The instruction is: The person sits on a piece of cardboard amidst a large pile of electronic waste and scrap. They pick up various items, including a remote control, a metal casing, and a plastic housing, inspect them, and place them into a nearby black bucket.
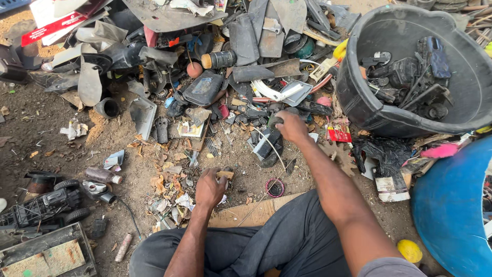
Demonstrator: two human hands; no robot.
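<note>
Fingers (221, 177) of the left hand (209, 189) curl narrowly around a small tan and dark scrap piece (224, 174), which sticks out past the knuckles toward the right; its long axis runs roughly level across the view, pointing at the right arm. That hand sits low over the dirt ground (128, 154), just in front of a flat wooden board (256, 211) lying by the person's knees.

The right hand (291, 126) reaches farther out, into the edge of the scrap heap. Its fingers close down over a dark rounded plastic part (275, 121), though how firmly they hold it cannot be told from this angle. Just below the hand lies a black oblong plastic piece (267, 144), its long axis slanting from lower left to upper right, with a thin pale wire (271, 146) crossing over it.

To the right of that hand stands a large black tub (359, 97) with dark plastic parts inside. A blue barrel (448, 205) sits at the lower right, and a small red packet (339, 134) lies between the tub and the hand. A black toy car (43, 205) lies at far left, well apart from both hands.
</note>
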